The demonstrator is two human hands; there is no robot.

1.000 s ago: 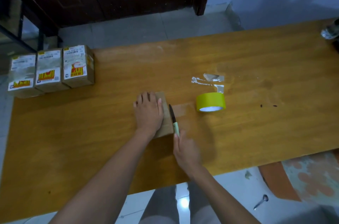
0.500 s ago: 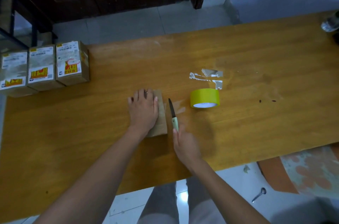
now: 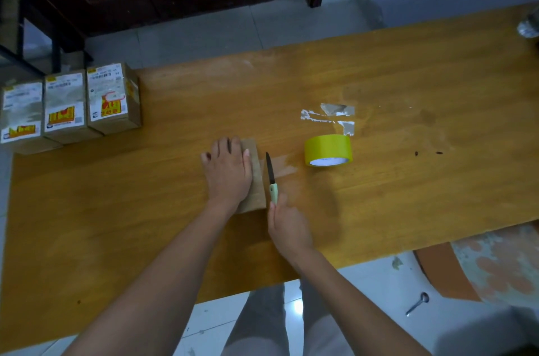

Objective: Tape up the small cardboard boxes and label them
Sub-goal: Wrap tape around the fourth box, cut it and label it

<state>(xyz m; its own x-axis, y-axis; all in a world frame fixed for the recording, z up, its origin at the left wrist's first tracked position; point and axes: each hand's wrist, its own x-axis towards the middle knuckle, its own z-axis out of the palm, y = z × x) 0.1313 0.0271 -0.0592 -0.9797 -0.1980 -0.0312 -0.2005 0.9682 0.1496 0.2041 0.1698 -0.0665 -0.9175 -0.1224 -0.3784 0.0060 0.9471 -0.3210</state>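
Pressing flat, fingers spread, left hand (image 3: 228,170) covers small box (image 3: 255,180). Right hand (image 3: 287,225) grips knife (image 3: 271,177); tape roll (image 3: 328,150) at 2 o'clock.

Bare table (image 3: 408,195) lies right of the tape roll (image 3: 328,150); labelled boxes (image 3: 70,106) crowd the far-left corner.
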